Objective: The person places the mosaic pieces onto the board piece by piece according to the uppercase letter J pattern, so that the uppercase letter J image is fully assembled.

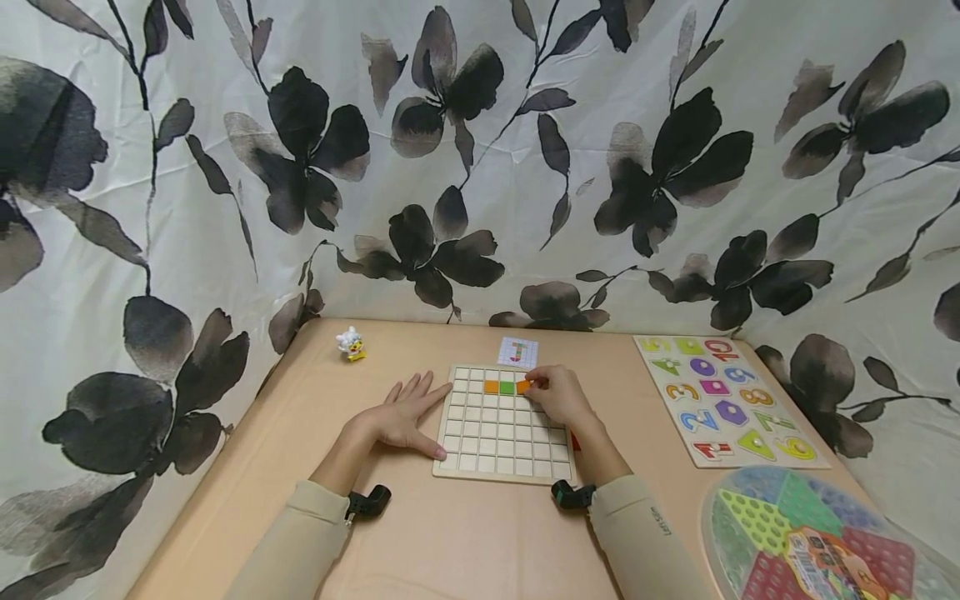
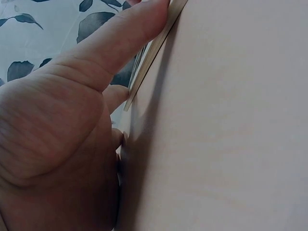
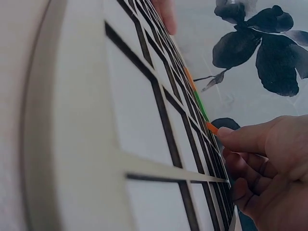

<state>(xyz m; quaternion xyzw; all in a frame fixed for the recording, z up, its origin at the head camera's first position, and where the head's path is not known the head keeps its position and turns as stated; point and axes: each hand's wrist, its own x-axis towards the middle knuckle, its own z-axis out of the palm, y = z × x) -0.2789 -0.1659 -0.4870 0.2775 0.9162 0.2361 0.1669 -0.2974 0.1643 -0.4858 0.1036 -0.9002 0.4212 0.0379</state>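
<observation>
Your right hand [image 1: 558,396] was the nearer one to the small square orange tile [image 1: 522,387], and its thumb and fingertips pinched that tile at its right side. It was at the right end of a short row, just beside a square green tile [image 1: 507,388], with a second square orange tile [image 1: 491,387] beyond the green. The row ran left to right near the far edge of the pale wooden grid board [image 1: 487,477], so your fingers came in from the right, along the row's line. The pinched tile was too square and too much covered for you to read a long axis; in the right wrist view it jutted up toward your thumb, and you could not tell whether it sat flush. Your left hand [image 1: 405,421] was spread and grasped nothing, its thumb and forefinger touching the board's left edge, well apart from the pinched tile.
</observation>
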